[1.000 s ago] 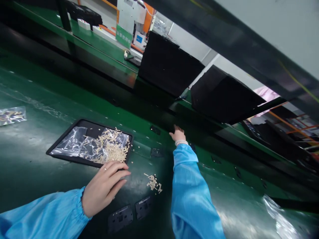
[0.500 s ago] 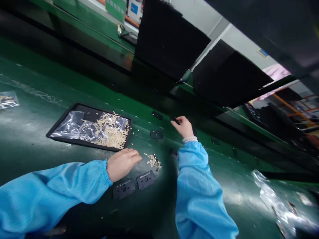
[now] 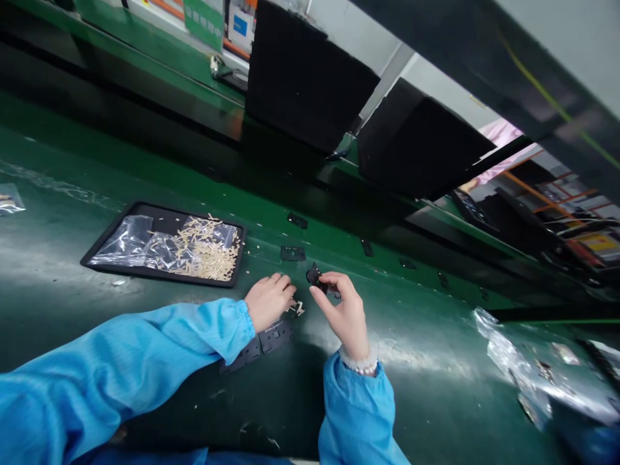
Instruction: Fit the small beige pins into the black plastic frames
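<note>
My left hand (image 3: 271,302) is over the small pile of pale pieces and dark bits (image 3: 298,309), fingers bent down and together; whatever is between the fingertips is too hidden to tell. To its right, my right hand (image 3: 345,309) pinches a small black part (image 3: 316,276) between thumb and fingers, just above the green table. Two flat black plates (image 3: 276,336) lie side by side below my left hand, partly covered by the hand and sleeve. A black tray (image 3: 92,252) at the left holds clear plastic bags and many pale strips (image 3: 213,255).
Small black parts (image 3: 293,253) lie spaced out along the green table (image 3: 426,387) toward the right. Clear plastic bags (image 3: 506,355) are at the far right. Black panels (image 3: 310,77) hang beyond the table. A small bag (image 3: 10,199) sits at the far left.
My right hand has come back from the far side of the table, now with a black part in view. My left hand has moved right, onto the small pile. The camera view has shifted.
</note>
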`<state>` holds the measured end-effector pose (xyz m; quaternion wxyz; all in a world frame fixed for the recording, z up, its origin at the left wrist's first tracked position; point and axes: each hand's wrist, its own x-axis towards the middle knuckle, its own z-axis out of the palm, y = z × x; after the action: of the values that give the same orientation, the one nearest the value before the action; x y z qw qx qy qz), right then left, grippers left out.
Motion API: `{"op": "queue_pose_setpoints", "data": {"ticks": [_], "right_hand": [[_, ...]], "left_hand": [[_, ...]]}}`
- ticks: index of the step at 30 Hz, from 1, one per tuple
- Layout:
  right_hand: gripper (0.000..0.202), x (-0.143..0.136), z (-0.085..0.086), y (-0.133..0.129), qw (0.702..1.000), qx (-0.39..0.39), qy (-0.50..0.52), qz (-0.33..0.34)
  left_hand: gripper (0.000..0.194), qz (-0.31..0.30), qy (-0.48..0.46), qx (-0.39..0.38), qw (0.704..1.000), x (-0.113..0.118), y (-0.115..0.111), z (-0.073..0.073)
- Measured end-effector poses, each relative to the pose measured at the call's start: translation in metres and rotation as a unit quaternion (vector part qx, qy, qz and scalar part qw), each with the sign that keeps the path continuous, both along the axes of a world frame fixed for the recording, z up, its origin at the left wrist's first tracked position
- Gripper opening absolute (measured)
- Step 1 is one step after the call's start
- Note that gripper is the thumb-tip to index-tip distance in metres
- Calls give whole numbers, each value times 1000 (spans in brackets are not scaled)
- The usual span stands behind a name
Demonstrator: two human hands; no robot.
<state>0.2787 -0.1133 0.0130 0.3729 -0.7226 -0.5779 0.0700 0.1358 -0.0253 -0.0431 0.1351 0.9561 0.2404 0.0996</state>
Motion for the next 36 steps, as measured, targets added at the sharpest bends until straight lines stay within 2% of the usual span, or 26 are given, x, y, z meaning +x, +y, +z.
{"op": "queue_pose_setpoints", "data": {"ticks": [3, 5, 10, 15, 18, 23, 26, 28, 30, 33, 35, 36], "right_hand": [[13, -6, -6, -7, 999, 16, 33, -17], [13, -9, -9, -11, 999, 18, 45, -16], [14, -11, -17, -13, 998, 4, 63, -8], [13, -20, -20, -4, 999, -25, 36, 21], [13, -25, -22, 7, 998, -38, -19, 39], [10, -17, -39, 33, 989, -89, -115, 27], [10, -18, -41, 42, 988, -89, -122, 15], [12, -29, -34, 41, 994, -67, -80, 32], [14, -47, -23, 37, 995, -50, 38, 78], [17, -77, -12, 32, 956, -77, 242, 145], [15, -91, -12, 31, 937, -100, 298, 155], [13, -95, -14, 32, 936, -105, 300, 151]], "left_hand": [[14, -6, -14, -11, 1000, 11, -1, -3], [14, 6, -26, -26, 999, 10, 4, -6], [22, 48, -69, -85, 993, -20, 23, 0], [24, 89, -141, -170, 971, -47, 29, 12], [26, 117, -179, -232, 949, -56, 30, 15], [31, 137, -205, -353, 903, -69, 31, 18], [33, 167, -239, -448, 845, -77, 29, 25], [31, 198, -280, -505, 792, -82, 26, 31], [29, 222, -312, -528, 758, -85, 23, 34], [32, 236, -325, -546, 736, -90, 21, 35], [34, 241, -325, -546, 734, -92, 21, 33], [34, 245, -327, -541, 735, -93, 22, 31]]}}
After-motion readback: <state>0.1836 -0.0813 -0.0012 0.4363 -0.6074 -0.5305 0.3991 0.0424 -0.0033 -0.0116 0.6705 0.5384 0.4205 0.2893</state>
